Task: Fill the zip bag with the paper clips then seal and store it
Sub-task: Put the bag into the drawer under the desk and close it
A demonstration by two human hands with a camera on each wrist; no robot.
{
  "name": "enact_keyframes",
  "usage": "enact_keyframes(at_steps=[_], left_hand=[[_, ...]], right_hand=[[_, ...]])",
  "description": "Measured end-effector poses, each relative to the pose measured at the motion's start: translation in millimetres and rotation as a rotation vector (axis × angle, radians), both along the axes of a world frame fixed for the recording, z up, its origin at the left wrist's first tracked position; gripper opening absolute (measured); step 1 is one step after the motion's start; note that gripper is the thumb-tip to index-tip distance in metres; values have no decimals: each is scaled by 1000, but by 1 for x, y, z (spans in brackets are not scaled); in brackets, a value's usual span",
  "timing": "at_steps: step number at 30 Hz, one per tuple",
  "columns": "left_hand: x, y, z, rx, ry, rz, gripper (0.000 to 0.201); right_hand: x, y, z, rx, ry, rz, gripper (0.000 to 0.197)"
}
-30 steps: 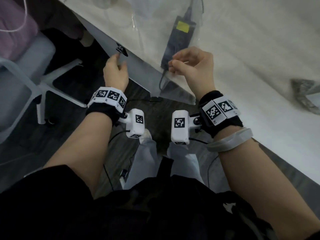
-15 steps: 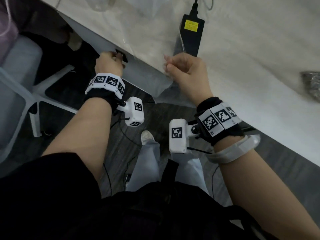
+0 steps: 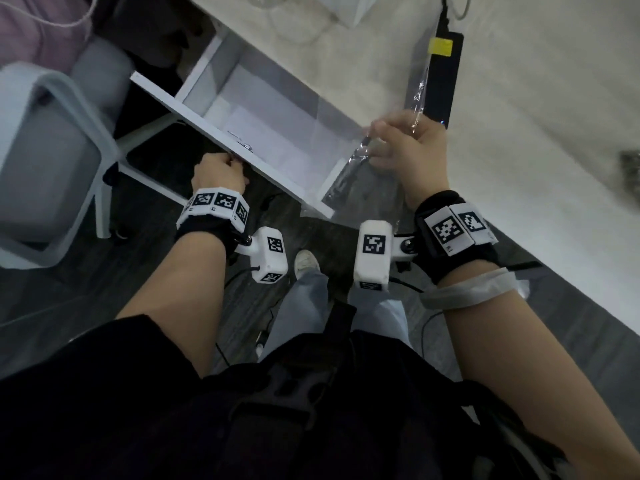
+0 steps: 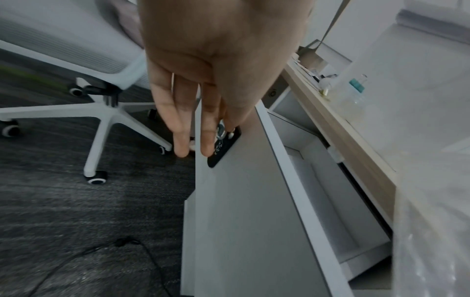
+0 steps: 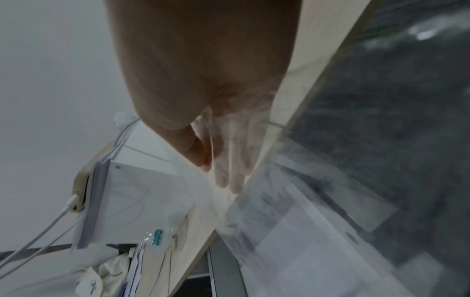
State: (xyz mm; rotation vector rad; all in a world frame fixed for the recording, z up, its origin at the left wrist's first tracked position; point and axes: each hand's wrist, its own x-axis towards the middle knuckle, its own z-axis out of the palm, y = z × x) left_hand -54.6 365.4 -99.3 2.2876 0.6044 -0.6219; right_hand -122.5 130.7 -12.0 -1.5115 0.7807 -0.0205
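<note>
the zip bag (image 3: 349,174) hangs at 9 o'clock of the right hand (image 3: 408,150), pinched at its top edge over the open drawer (image 3: 263,109). thin, limp and slippery, it looks best held by the seal. the left hand (image 3: 216,174) curls on the drawer front. 1 bag, 1 drawer, 2 hands; the clips are too blurred to count.

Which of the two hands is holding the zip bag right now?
The right hand pinches the clear zip bag, which hangs over the open drawer. The left hand holds no bag; it is at the lock on the drawer's front panel.
</note>
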Motion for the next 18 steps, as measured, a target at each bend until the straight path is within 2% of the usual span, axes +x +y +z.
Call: enact_keyframes(at_steps=[5,6,7,9,10,11,12,13,15,17,18], left_hand=[[-21,36,6,-34,96,70,19],[-22,38,9,10,62,113,21],[-23,40,13,93,-13,179,24],[-19,34,27,243,-269,343,26],[-16,29,34,222,-434,359,24],[-13,22,41,139,-565,298,22],[-9,15,43,39,-622,180,22],[-6,7,46,-70,-602,43,24],[0,-14,51,-251,-366,-151,32],[7,-30,53,-336,-99,-234,40],[10,-35,51,-365,-42,-239,37]], right_hand=[[1,23,8,154,-42,-3,19],[2,28,7,177,-39,12,21],[2,32,6,200,-36,34,23],[4,37,3,217,-36,79,25],[5,39,1,214,-40,101,25],[6,39,0,214,-45,116,26],[7,40,-2,222,-48,123,25],[8,40,-3,242,-52,121,24],[9,40,-6,280,-54,118,20],[10,40,-10,283,-44,123,21],[10,39,-12,274,-36,131,20]])
